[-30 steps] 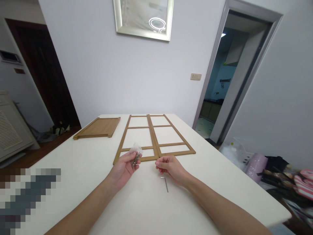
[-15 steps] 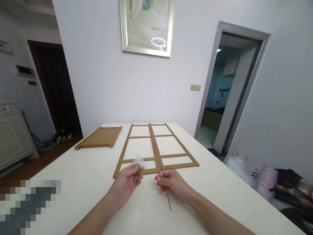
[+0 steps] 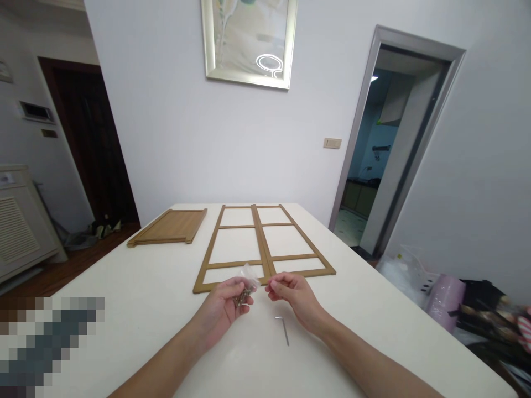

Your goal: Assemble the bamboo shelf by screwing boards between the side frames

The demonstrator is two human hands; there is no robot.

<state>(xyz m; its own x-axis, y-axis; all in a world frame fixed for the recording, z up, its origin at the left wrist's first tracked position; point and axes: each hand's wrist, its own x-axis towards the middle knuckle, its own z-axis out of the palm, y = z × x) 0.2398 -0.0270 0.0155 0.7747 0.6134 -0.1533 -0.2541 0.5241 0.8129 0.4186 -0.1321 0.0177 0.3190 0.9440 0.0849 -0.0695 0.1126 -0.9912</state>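
My left hand [image 3: 226, 307] is closed around a small clear plastic bag [image 3: 249, 273] with metal screws [image 3: 241, 298] showing at its lower part. Close by on the right, my right hand [image 3: 292, 296] has its thumb and fingers pinched together beside the bag; whatever it may hold is too small to make out. An L-shaped hex key [image 3: 285, 331] lies on the white table just below my right hand. Beyond both hands, two wooden frames [image 3: 258, 237] with crossbars lie flat side by side, their near ends partly behind my fingers.
Slatted wooden panels [image 3: 172, 226] lie stacked at the left of the white table [image 3: 166, 320]. A wall stands behind the table, with a framed picture [image 3: 249, 44] on it. Right of the table are a pink roll [image 3: 445, 302] and plastic wrapping. A doorway opens at the right.
My left hand has moved right with the bag, nearer my right hand. The right hand has risen slightly off the hex key, which shows more fully. The view has tilted a little downward.
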